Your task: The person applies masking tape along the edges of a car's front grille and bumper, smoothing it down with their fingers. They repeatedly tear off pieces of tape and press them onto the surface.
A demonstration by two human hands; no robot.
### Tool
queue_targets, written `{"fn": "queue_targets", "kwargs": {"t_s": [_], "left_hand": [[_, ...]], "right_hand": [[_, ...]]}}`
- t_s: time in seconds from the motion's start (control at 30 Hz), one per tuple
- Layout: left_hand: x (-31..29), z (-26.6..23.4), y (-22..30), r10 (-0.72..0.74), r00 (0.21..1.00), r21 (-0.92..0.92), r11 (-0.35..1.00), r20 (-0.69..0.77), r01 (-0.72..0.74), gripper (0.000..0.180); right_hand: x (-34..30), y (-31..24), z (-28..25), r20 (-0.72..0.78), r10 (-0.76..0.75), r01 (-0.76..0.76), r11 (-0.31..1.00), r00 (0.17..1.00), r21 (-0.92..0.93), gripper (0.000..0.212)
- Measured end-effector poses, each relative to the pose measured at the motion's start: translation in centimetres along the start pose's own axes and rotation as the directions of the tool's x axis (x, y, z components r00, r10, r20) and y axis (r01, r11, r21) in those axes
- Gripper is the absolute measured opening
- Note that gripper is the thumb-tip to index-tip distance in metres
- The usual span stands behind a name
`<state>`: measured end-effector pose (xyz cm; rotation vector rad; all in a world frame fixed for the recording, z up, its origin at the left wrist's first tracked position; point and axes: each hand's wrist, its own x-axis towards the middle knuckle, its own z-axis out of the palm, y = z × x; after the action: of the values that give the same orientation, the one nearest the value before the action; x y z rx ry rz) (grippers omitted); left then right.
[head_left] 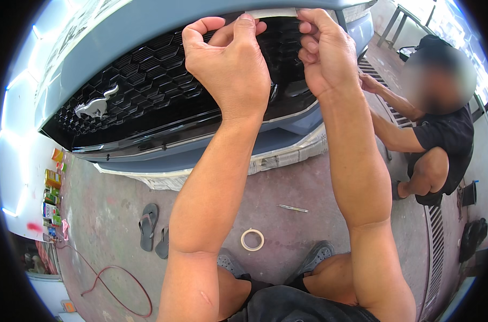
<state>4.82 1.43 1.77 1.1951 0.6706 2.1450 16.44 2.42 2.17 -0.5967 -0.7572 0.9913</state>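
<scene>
**Tape strip at twelve o'clock, held between two bare hands**

Grasped the strip's left end with the left hand, thumb tip against it and other fingers loosely bent. Grasped the right end with the right hand, fingertips gathered there and remaining fingers curled toward the palm. Held the pale strip lengthwise along the upper edge of a glossy black grille, beside a blue-grey car panel. Could not tell the extent of contact with the panel.

Saw a silver animal-shaped emblem on the grille at ten o'clock, and paper sheeting along the lower bumper. Found on the floor a roll of tape at six, a slim silvery tool between four and five, dark flip-flops near eight and a red hose past seven. Spotted stacked cans toward nine. Noticed a crouching co-worker between two and three, one hand raised near the car.
</scene>
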Motion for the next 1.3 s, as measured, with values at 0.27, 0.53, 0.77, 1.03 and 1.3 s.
{"fn": "queue_targets", "kwargs": {"t_s": [0.27, 0.53, 0.77, 1.03, 1.3], "left_hand": [[0.0, -0.1, 0.2, -0.016, 1.000, 0.019, 1.000, 0.010, 0.016, 0.032], [0.3, -0.3, 0.0, -0.011, 1.000, 0.042, 0.999, 0.013, 0.010, 0.033], [0.2, -0.2, 0.2, -0.028, 1.000, 0.008, 1.000, 0.010, 0.028, 0.034], [0.5, -0.4, -0.3, 0.003, 1.000, -0.003, 1.000, 0.003, -0.003, 0.030], [0.4, -0.5, -0.2, 0.000, 1.000, -0.009, 1.000, 0.022, 0.000, 0.030]], "right_hand": [[-1.0, -0.6, 0.0, 0.007, -0.004, 0.005, 0.993, 1.000, -0.120, 0.022], [-0.7, 0.0, 0.6, 0.001, -0.029, 0.029, 0.986, 1.000, -0.162, 0.018], [-0.5, 0.2, 0.8, -0.022, -0.031, 0.028, 0.991, 0.999, -0.129, 0.016], [-0.6, 0.4, 1.1, -0.031, -0.027, 0.022, 0.989, 0.999, -0.146, 0.018], [-0.5, 0.5, 1.0, -0.033, -0.056, 0.050, 0.989, 0.998, -0.142, 0.019]]}}
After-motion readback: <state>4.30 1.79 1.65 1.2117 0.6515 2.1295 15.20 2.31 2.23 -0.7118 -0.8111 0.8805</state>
